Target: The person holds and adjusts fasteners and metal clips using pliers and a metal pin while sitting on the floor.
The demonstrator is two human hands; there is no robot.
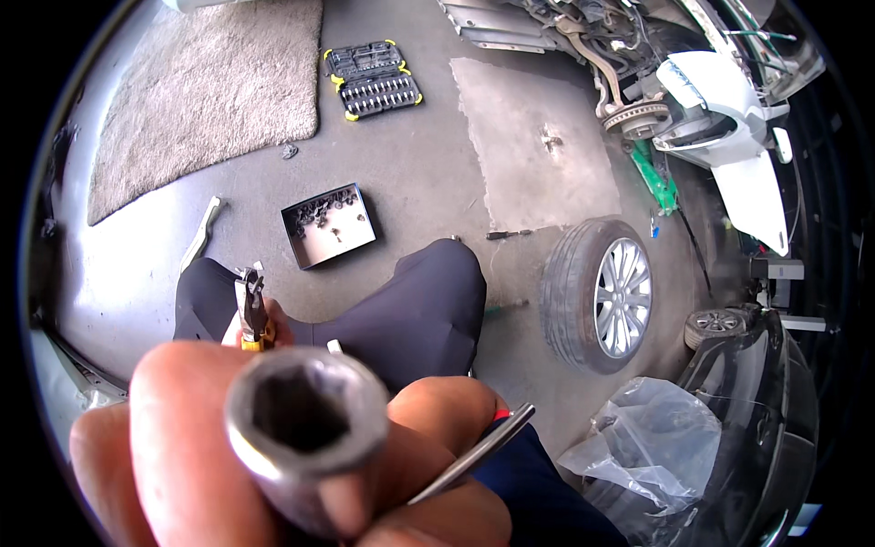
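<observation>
Very close to the camera, my right hand (187, 447) has its fingers wrapped round a metal socket (246, 406), its hollow end facing up and slightly blurred; a thin metal rod (474, 448) sticks out among the fingers on the right. Behind it, my left hand (278, 321), mostly hidden, grips pliers (252, 301) with yellow handles; a small pale piece is at their jaws. My dark-clad knees (428, 301) are beneath.
An open socket set (372, 80), a box of small fasteners (310, 237), a rug (210, 91) and a loose wheel (570, 301) lie around me. A partly dismantled white car (761, 182) with exposed brake disc stands right; plastic sheeting (661, 442) covers part of a dark panel.
</observation>
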